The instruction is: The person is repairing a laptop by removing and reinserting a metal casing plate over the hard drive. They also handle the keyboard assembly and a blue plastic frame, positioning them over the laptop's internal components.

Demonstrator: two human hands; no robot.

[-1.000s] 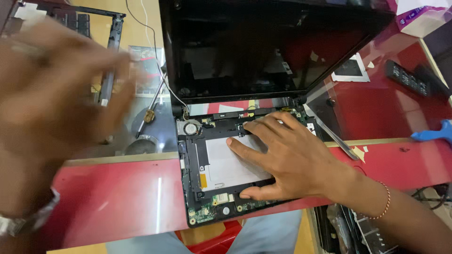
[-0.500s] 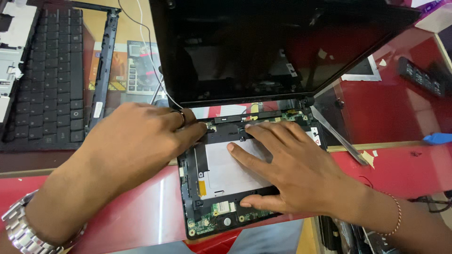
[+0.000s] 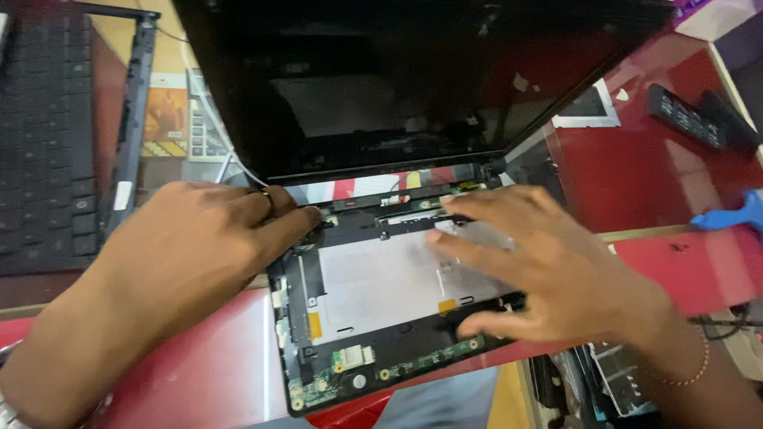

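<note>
Opened laptop base (image 3: 381, 318) lying at bench (image 3: 207, 373) edge, long axis running 10-to-4 o'clock. Left hand (image 3: 191, 254) pressing fingertips at base's 10 o'clock corner, by hinge. Right hand (image 3: 548, 278) resting spread, flat, over 3 o'clock side. Screen (image 3: 397, 79) standing at 12. Neither hand pinching anything.

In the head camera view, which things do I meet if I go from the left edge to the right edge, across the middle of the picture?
Black keyboard → left hand → opened laptop base with its grey plate → right hand → blue plastic tool at the right edge.
</note>
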